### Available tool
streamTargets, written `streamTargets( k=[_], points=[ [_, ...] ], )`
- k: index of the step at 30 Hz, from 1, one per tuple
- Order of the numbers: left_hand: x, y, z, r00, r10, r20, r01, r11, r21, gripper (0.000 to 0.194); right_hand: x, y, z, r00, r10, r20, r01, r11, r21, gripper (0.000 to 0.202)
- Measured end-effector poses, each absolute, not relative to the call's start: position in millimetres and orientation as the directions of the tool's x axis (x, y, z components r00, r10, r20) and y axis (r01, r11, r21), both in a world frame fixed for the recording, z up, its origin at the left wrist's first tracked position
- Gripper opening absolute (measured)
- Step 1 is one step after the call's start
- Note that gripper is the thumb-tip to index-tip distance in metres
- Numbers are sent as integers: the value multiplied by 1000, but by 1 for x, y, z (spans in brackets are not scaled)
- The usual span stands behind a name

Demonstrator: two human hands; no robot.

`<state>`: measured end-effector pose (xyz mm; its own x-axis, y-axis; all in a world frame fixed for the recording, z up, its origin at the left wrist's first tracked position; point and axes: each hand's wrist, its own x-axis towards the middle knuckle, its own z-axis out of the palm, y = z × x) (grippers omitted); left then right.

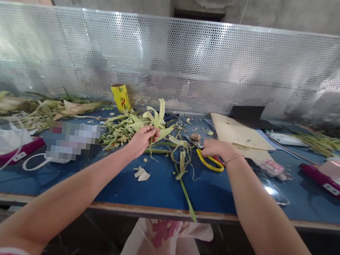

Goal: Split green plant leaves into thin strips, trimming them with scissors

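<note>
My left hand [144, 141] pinches a pale green leafy piece [158, 118] whose strips spread upward and to the right. To its left lies a pile of small green stems and buds [118, 131]. My right hand [212, 148] is over the yellow-handled scissors [210, 164], its fingers closed near the pivot, with the blades pointing back to the left. A small ball of brown twine [195, 137] sits just beyond the blades. Between my hands, curled leaf strips [182, 162] and one long green stalk [188, 200] reach the table's front edge.
A yellow can [120, 97] stands behind the pile. Dried leaves [35, 111] lie at the left, beige paper [240, 134] at the right. Purple power strips [14, 157] [332, 184] flank the blue table [162, 188]; a phone [273, 193] lies right. A perforated metal screen [178, 62] runs behind.
</note>
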<state>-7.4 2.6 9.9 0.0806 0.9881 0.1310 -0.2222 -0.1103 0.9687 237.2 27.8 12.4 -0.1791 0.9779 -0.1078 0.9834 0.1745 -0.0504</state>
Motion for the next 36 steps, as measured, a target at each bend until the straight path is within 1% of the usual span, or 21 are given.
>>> streamTargets(
  k=[1,3,5,7,9,12,15,19,21,23,25,27,29,30,32,34,36],
  points=[
    [-8,3,10,77,988,133,-221,-113,969,9,239,29,12,-162,974,-156,987,157,-39,19],
    [-8,3,10,69,989,130,-217,-112,970,9,240,29,11,-108,969,-224,994,110,-4,34],
    [-9,3,10,62,991,120,-213,-104,971,9,240,29,11,-64,966,-250,997,71,19,51],
    [-9,4,10,66,992,110,-221,-93,971,10,240,29,12,-33,958,-283,999,38,13,63],
    [-10,5,9,76,991,107,-243,-85,966,10,240,27,13,-14,949,-314,1000,13,-5,68],
    [-11,7,9,84,991,99,-281,-72,957,11,239,24,15,-16,951,-309,1000,15,-5,68],
    [-13,8,10,98,992,75,-326,-39,944,17,240,21,17,-19,972,-234,1000,21,7,62],
    [-16,7,13,117,992,51,-388,-2,922,20,244,25,17,-14,994,-109,1000,11,-24,51],
    [-17,7,14,115,992,61,-411,-8,912,22,246,29,16,19,1000,13,997,-18,-80,44],
    [-18,7,14,123,990,68,-428,-9,904,25,247,32,15,63,986,156,983,-34,-181,39],
    [-19,8,15,149,987,60,-444,13,896,28,247,34,16,68,958,278,953,20,-302,40],
    [-20,7,15,185,981,56,-470,38,882,32,243,33,17,16,920,392,902,156,-403,42],
    [-21,7,16,213,975,66,-497,50,866,35,236,30,18,-52,862,504,832,317,-456,45],
    [-21,7,17,219,973,75,-509,48,859,35,232,28,18,-69,827,558,801,379,-464,46],
    [-21,6,18,218,972,90,-520,37,854,36,222,24,17,-168,779,605,731,510,-453,49],
    [-21,5,19,195,975,110,-517,7,856,37,213,20,14,-268,736,621,672,605,-427,48],
    [-21,6,19,167,977,130,-504,-28,863,35,207,18,11,-351,715,605,646,652,-397,47]
  ],
)
